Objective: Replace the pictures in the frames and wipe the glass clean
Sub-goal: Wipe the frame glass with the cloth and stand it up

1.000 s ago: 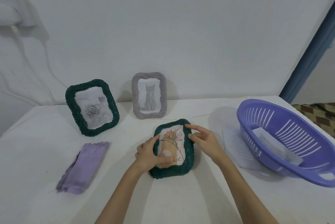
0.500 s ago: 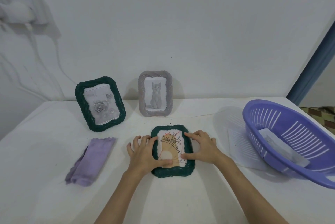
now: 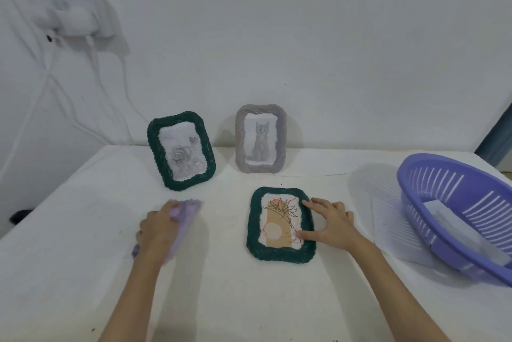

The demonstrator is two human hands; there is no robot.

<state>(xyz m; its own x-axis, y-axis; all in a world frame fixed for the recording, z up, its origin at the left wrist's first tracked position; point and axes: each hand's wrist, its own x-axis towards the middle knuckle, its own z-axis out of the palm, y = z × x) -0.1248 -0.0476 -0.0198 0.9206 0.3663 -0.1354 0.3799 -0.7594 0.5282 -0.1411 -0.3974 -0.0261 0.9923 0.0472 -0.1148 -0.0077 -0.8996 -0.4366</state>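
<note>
The worktop (image 3: 249,300), draped in white cloth, bore a dark green woven frame (image 3: 280,225) lying flat beside the right hand (image 3: 329,224), and a lilac cloth (image 3: 182,219) under the left hand (image 3: 158,228). Beyond the hands stood a green frame (image 3: 181,150) and a grey frame (image 3: 260,138). Right of the right hand sat a purple slotted plastic basket (image 3: 457,211).

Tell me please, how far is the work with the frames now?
Done, apparently: the flat green frame already holds a plant picture. In hand: the left hand grips the purple cloth while the right hand steadies that frame. Left: wiping its glass; the standing frames' state is unclear.
</note>
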